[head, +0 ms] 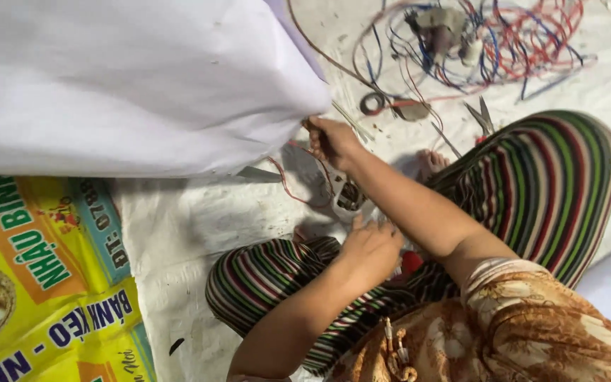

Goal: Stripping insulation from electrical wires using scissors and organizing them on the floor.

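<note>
I sit cross-legged on the floor in striped trousers (553, 191), a small white plastic part (348, 198) with dark windings inside lying between my knees

My right hand (330, 140) is clenched around a thin tool handle, just at the edge of a large white cloth (129, 85); whether it is a knife or a screwdriver I cannot tell, the grip hides it. A grey metal blade tip (259, 174) shows below the cloth edge, near a thin red wire (284, 185) that runs to the part

My left hand (370, 249) rests palm down just beside the white part, fingers spread; whether it pins anything underneath I cannot tell

Judgement on technique: steady the part firmly with the left hand, fingers clear of the blade line, and work the tool away from the body; keep the red wire slack so it does not snap at the joint

Surface: a white woven floor sheet (178, 233), dusty, with bits of scrap. Ahead lies a tangle of red and blue wires (503, 42), a small black ring (373, 103) and a pair of scissors (481, 117). A yellow printed banner (44, 283) lies at the left
</note>
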